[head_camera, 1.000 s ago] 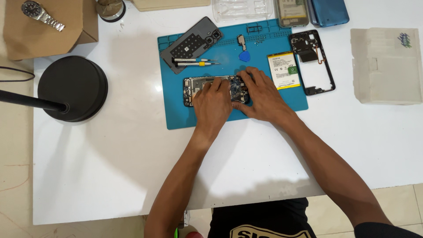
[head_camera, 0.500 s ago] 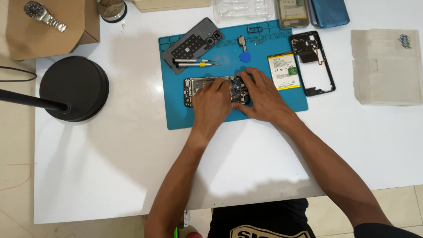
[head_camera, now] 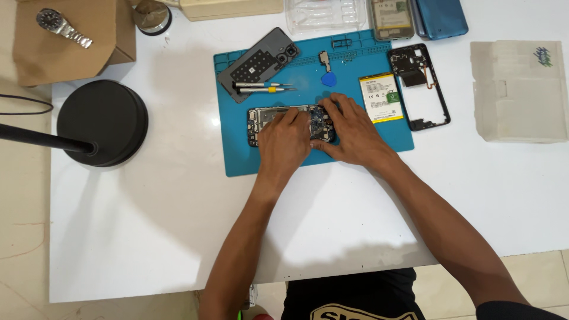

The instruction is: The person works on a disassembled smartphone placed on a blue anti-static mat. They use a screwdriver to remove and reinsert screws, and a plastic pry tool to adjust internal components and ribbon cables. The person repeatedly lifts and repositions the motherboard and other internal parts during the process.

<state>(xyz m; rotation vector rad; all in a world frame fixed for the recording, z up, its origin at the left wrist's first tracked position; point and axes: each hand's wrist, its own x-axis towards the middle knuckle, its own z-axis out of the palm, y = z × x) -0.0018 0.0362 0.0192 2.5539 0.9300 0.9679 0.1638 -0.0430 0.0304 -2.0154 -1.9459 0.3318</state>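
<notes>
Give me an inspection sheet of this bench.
Surface: white table with blue work mat.
Job's things: opened phone lying flat on the mat.
Clutter: grey back cover, two screwdrivers, blue pick, battery, black frame, wristwatch on a cardboard box.
Grippers: left hand and right hand both rest on the phone.
Cables: dark cable at left edge.
Surroundings: black round lamp base, tiled floor.

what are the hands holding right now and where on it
Both hands press on the opened black phone body lying on the blue mat: left hand over its middle, right hand at its right end.
</notes>
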